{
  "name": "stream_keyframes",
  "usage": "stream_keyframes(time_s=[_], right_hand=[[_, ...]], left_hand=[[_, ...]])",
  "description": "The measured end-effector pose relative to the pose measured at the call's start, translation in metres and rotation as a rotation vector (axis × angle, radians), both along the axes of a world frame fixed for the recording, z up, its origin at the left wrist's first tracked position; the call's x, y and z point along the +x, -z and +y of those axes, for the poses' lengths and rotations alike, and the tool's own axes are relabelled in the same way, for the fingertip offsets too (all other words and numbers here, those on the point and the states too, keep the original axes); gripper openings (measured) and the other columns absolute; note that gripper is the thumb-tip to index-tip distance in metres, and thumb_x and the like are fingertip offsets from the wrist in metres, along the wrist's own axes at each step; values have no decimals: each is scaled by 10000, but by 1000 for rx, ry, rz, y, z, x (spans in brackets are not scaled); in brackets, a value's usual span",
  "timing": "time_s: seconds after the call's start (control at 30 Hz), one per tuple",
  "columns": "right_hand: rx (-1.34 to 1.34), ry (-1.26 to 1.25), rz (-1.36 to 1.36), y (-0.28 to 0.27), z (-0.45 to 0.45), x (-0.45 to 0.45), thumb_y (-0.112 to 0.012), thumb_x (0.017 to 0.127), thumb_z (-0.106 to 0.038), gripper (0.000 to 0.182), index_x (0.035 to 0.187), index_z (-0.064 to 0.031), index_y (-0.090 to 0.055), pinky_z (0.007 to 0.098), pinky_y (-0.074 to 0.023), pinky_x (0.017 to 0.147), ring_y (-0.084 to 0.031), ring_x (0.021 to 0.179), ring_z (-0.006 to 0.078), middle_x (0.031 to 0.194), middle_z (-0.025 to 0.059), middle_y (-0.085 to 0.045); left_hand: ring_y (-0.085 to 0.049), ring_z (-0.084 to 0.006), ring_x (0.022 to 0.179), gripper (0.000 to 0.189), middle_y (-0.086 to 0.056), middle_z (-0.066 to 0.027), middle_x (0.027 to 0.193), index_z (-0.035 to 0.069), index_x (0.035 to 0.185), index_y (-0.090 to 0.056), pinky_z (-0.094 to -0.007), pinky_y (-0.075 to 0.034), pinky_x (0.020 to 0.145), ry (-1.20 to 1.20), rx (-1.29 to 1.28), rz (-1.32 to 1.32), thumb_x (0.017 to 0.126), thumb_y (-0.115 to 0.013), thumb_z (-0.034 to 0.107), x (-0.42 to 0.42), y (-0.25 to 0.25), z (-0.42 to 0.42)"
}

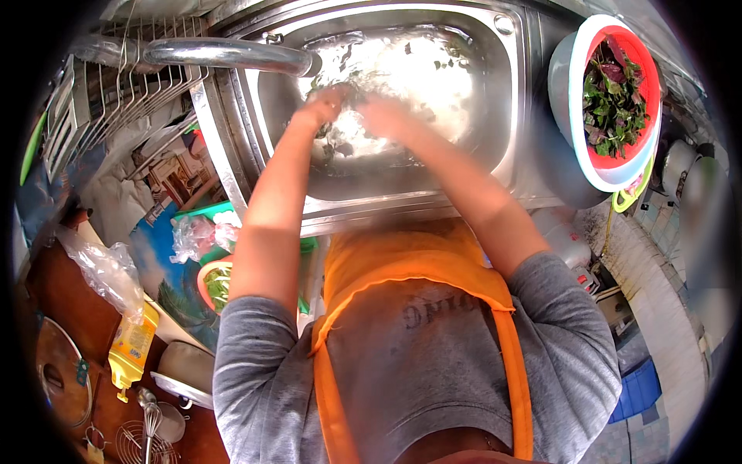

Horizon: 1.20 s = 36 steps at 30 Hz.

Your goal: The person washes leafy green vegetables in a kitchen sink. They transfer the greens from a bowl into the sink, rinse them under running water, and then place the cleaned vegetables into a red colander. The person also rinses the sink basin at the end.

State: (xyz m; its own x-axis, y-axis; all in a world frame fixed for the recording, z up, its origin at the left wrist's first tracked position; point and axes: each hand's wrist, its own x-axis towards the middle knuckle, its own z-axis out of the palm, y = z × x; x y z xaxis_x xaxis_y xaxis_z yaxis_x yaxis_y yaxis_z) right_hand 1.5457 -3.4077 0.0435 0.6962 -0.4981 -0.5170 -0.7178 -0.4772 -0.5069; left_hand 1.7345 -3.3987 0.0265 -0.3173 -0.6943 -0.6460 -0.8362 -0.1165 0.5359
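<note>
Both my hands are in the water of a stainless steel sink (pixel 495 124), under the end of a curved metal faucet (pixel 232 52). My left hand (pixel 324 104) is blurred, close to some dark green leaves in the water. My right hand (pixel 379 116) is just beside it, also blurred by motion; whether either holds leaves cannot be told. Loose leaves (pixel 342 149) float in the bright, rippling water. On the right, a red colander (pixel 649 75) filled with green and purple leaves sits in a white basin (pixel 565 98).
A wire dish rack (pixel 139 87) stands left of the faucet. Lower left are a yellow bottle (pixel 134 345), a clear plastic bag (pixel 107 267), a lidded pot (pixel 185 368) and a metal whisk (pixel 152 420). A small basket of cut greens (pixel 218 287) stands near the left arm.
</note>
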Motion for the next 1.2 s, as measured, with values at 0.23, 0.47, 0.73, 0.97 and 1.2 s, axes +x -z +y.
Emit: stream_keyframes(time_s=[0.23, 0.47, 0.73, 0.97, 1.2], right_hand=[[60, -51, -52, 26, 45, -34, -569, 862, -307, 324, 1026, -37, -637, 448, -496, 831, -595, 968, 360, 1045, 169, -594], [317, 449, -130, 36, 73, -65, -430, 937, -360, 376, 1008, -43, -620, 451, -458, 816, -605, 899, 354, 952, 188, -636], [-100, 821, -472, -31, 54, -43, -557, 884, -329, 374, 1041, 9, -587, 425, -443, 798, -547, 908, 373, 936, 228, -566], [-308, 759, -788, -199, -46, -95, -657, 821, -92, 129, 901, 7, -635, 310, -449, 635, -564, 682, 224, 803, 108, -585], [-1359, 707, -573, -316, -105, -203, -670, 794, -110, 162, 933, -33, -639, 371, -455, 703, -566, 767, 294, 813, 138, -583]], left_hand=[[-418, -360, 1248, 513, -492, -231, 1289, 15, 1329, -400, -397, -323, 1045, -8, 283, 93, 828, -457, 113, -32, -16, 84], [-516, -306, 1124, 517, -536, -174, 1243, -21, 1284, -436, -381, -388, 968, -854, 500, 512, 925, -480, 348, -93, -24, 105], [-510, -247, 1099, 673, -546, -121, 1182, -9, 1225, -442, -403, -359, 1008, -1614, 698, 1775, 913, -365, 582, -121, -75, 80], [-334, -348, 1310, 781, -274, -240, 1446, -73, 1387, -244, -434, -276, 1095, -1233, 500, 1860, 922, -369, 541, -97, -162, 46], [-492, -265, 1096, 460, -488, -175, 1252, -35, 1292, -395, -372, -393, 982, -1524, 388, 1604, 981, -374, 303, -87, -120, 46]])
